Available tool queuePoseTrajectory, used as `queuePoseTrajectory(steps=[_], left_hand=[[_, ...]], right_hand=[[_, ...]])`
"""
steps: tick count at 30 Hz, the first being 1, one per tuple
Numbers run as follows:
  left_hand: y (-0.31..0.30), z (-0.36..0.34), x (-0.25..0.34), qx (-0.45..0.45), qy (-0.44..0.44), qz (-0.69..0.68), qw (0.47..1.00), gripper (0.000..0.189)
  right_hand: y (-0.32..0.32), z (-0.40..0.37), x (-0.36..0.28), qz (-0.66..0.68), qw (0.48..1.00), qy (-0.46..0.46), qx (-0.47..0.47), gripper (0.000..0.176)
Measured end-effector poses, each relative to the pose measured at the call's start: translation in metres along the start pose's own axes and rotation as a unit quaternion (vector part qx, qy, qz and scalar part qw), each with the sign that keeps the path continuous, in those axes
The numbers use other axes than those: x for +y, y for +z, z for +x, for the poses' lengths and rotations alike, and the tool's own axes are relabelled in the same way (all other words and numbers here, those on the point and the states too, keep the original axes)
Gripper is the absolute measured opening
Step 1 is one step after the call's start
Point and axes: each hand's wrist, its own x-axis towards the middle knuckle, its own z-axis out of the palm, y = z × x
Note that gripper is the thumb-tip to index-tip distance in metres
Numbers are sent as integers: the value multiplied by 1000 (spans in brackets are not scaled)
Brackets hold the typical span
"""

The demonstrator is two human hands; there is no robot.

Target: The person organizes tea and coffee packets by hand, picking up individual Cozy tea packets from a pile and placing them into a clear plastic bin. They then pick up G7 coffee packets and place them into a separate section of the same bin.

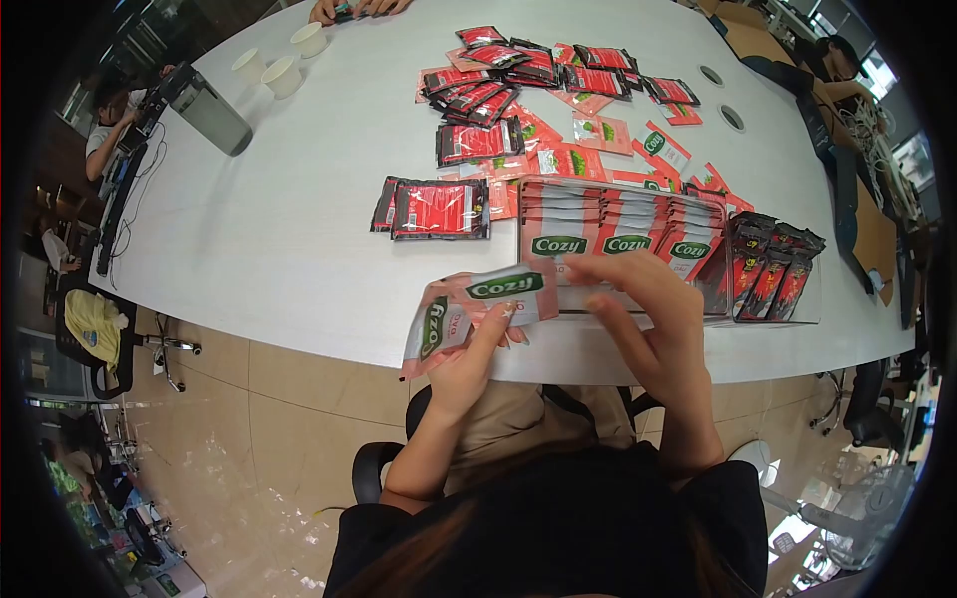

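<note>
Two pink-and-silver Cozy sachets [439,321], fanned apart, are pinched between the thumb and fingers of my left hand [471,364] at the table's front edge. My right hand [653,314] hovers just right of them, thumb and index finger apart, the index fingertip close to the upper sachet's right end. Behind it stands a clear plastic organizer box [520,224] with upright rows of Cozy sachets [628,214]. Its right-hand section holds black-and-red packets [768,274]. Left of the box lies a small stack of red-and-black packets [441,209].
More red-and-black packets [478,143] and loose pink sachets [601,132] are heaped behind the box. Paper cups [282,77] and a grey bottle [209,110] stand at the left. Another person's hands [374,6] rest at the far edge. Cardboard [748,40] lines the right side.
</note>
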Motion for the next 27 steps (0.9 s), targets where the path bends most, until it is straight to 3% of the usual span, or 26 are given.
queuePoseTrajectory(steps=[4,7,8,12,14,16,20,23,27], left_hand=[[-3,-1,0,-73,-15,38,996,25],[3,7,-1,-124,112,-32,985,28],[-5,5,-7,-135,118,17,984,33],[-2,10,-1,-99,104,32,989,50],[0,8,1,-72,90,74,991,61],[-2,7,-2,-74,100,64,990,59],[-3,7,-4,-74,103,39,991,61],[-2,7,-3,-81,88,27,992,62],[-3,7,-3,-92,79,34,992,59]], right_hand=[[8,6,-16,53,998,1,22,31],[7,4,-8,60,997,0,56,28],[2,3,-7,59,995,15,73,27],[-22,-5,12,55,980,67,180,21],[-36,-7,14,14,982,126,136,19],[-46,-8,14,-15,979,187,76,20],[-39,-14,28,-82,988,131,25,23],[-30,-10,27,-148,981,114,45,22],[-32,-3,23,-185,976,16,116,21]])
